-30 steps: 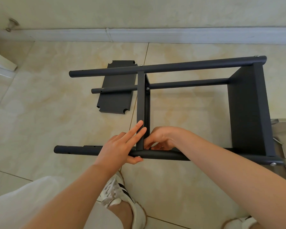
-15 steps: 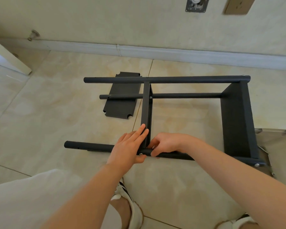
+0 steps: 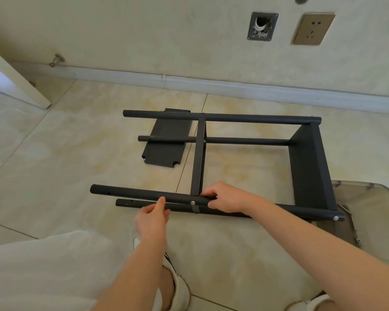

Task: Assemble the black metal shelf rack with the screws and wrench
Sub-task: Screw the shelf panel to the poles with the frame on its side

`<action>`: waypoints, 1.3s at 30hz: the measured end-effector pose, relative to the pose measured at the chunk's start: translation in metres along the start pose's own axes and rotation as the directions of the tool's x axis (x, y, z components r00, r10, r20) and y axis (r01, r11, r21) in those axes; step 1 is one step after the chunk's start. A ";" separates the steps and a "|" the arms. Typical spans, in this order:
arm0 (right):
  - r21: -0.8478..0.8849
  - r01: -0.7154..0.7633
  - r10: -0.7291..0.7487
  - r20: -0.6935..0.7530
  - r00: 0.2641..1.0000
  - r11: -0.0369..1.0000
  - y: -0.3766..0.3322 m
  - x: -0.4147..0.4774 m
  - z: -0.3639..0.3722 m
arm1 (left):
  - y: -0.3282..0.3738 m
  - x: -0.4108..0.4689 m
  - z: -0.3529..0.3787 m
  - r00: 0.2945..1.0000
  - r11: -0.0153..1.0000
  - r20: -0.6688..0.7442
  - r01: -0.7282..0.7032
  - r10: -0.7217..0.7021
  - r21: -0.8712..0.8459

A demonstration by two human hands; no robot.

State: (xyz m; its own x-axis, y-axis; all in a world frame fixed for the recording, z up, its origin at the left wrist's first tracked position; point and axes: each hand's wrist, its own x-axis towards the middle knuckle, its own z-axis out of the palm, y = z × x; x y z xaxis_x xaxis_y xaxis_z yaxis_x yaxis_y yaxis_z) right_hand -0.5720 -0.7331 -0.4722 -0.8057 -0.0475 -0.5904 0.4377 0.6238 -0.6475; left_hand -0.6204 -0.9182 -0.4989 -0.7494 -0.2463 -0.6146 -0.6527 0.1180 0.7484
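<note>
Head view looked down on the black shelf rack (image 3: 245, 141), which lay on its side on the tiled floor (image 3: 54, 153), not far from the skirting board (image 3: 234, 87). Its far pole (image 3: 245, 117) and near pole (image 3: 126, 193) ran left to right, joined by an end shelf (image 3: 308, 167) at the right and a middle shelf (image 3: 198, 158) set on edge between them. The right hand (image 3: 227, 199) gripped the near pole just right of the middle shelf, fingers curled over the top. A silver screw (image 3: 192, 203) sat in that pole just left of the hand. The left hand (image 3: 152, 217) was lower and further left, thumb tip touching the near pole and fingers curled in toward the thumb; whether they pinched anything could not be told. A lower pole (image 3: 130, 203) ran just beneath the near one. A loose shelf panel (image 3: 166, 144) lay flat on the floor under the left ends of the far poles. The rack's right end stood beside a grey sheet (image 3: 368, 209) — and up on the wall sat a socket (image 3: 312, 29)
</note>
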 end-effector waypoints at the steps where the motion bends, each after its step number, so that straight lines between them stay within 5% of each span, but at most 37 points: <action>1: 0.011 0.002 -0.002 -0.003 1.000 1.000 0.000 0.000 -0.001 | 0.002 0.004 -0.001 0.996 0.993 0.033 0.082 -0.080 -0.088; 8: 0.045 -0.001 0.002 -0.021 1.000 0.999 0.005 0.002 0.001 | 0.026 0.024 0.003 0.943 0.854 0.276 0.293 -0.184 -0.431; 17: 0.030 0.010 -0.009 -0.054 0.998 0.999 0.005 0.002 -0.007 | 0.041 0.025 0.008 0.926 0.871 0.328 0.310 -0.186 -0.382; 22: -0.147 -0.015 -0.001 -0.112 0.994 0.989 -0.004 0.000 -0.003 | 0.051 0.019 0.006 0.907 0.875 0.367 0.337 -0.204 -0.347; 31: -0.217 -0.015 -0.042 -0.258 0.965 0.976 -0.030 -0.028 -0.035 | 0.114 -0.010 0.005 0.904 0.924 0.426 0.190 -0.033 -0.332; 39: -0.247 0.006 -0.085 -0.310 0.947 0.969 -0.067 -0.073 -0.087 | 0.195 -0.071 0.009 0.815 0.958 0.530 -0.100 0.235 -0.269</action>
State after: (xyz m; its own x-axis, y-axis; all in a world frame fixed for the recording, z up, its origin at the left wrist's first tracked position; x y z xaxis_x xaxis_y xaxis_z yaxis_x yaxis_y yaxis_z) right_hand -0.5773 -0.7036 -0.3445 -0.9239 0.1437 -0.3546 0.3204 0.7970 -0.5119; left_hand -0.6952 -0.8692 -0.3117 -0.8229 0.3372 -0.4574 -0.5198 -0.1215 0.8456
